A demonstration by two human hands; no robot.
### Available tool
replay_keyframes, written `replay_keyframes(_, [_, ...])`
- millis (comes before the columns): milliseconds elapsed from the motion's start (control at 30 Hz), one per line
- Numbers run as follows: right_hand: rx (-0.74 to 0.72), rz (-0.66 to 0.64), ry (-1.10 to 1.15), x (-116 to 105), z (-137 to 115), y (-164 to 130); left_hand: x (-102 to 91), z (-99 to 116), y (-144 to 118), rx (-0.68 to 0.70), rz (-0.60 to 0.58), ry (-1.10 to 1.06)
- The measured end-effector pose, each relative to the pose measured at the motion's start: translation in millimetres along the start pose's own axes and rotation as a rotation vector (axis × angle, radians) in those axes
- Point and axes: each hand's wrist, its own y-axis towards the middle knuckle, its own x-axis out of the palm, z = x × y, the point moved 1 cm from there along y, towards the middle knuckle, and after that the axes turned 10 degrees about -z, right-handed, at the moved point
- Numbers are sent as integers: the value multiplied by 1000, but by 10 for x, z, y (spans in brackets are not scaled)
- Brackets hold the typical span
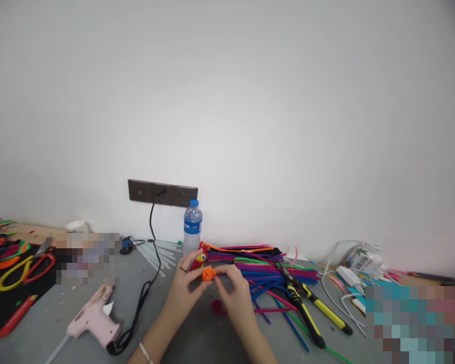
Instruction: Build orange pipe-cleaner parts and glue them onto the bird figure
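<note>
A small orange bundle of what looks like pipe cleaner (209,274) sits between the fingertips of both hands. My left hand (184,290) pinches it from the left, and a dark ring is on one finger. My right hand (233,293) has thumb and forefinger closed at its right side. Just behind the left fingers shows a red and yellow figure with a round eye (198,261); whether the left hand touches it I cannot tell. Below the hands lies a coiled magenta pipe cleaner (219,307).
Colourful pipe cleaners (276,273) lie at the back right under yellow-black pliers (313,303). A water bottle (193,227) stands by the wall. To the left are a corded pink glue gun (96,318), glue sticks (163,253), scissors (28,268) and a red cutter (17,317).
</note>
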Motion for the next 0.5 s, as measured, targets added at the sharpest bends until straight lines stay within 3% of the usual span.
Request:
replay_keyframes(300, [38, -27, 107, -32, -12, 21, -16, 65, 26, -99, 1, -92])
replay_keyframes(500, [129, 94, 179, -93, 22, 53, -52, 63, 64, -195, -4, -309])
